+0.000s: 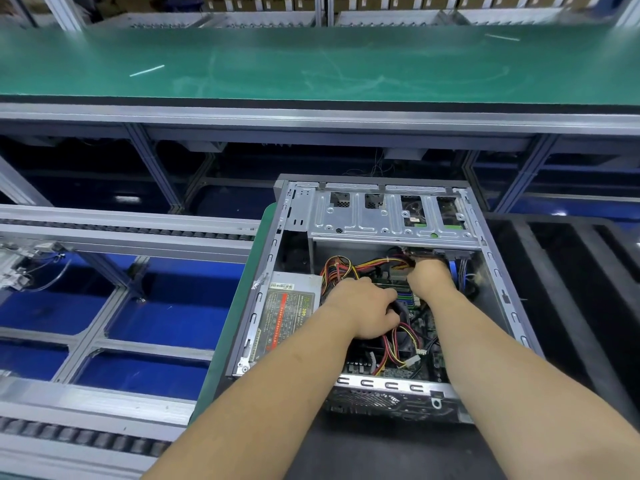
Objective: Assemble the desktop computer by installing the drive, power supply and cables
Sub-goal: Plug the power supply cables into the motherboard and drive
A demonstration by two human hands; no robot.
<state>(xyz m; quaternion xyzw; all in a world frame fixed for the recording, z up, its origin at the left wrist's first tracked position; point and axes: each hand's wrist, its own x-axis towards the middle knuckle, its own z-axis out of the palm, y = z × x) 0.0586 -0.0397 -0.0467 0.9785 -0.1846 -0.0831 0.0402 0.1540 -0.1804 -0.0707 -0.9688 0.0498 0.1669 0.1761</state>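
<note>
An open desktop case (266, 271) lies on its side in front of me. Its power supply (289, 311) with a printed label sits in the left part. A bundle of red, yellow and black cables (367, 263) runs across the motherboard (426, 327). My left hand (363, 311) reaches into the case, fingers curled down among the cables over the board. My right hand (429, 277) is deeper in, under the metal drive cage (388, 220), and holds a cable connector up against the drive there. Its fingertips are hidden.
A green-topped workbench (311, 64) spans the far side. Roller conveyor rails (121, 230) run at the left over a blue floor. A black foam tray (571, 289) with long slots lies at the right of the case.
</note>
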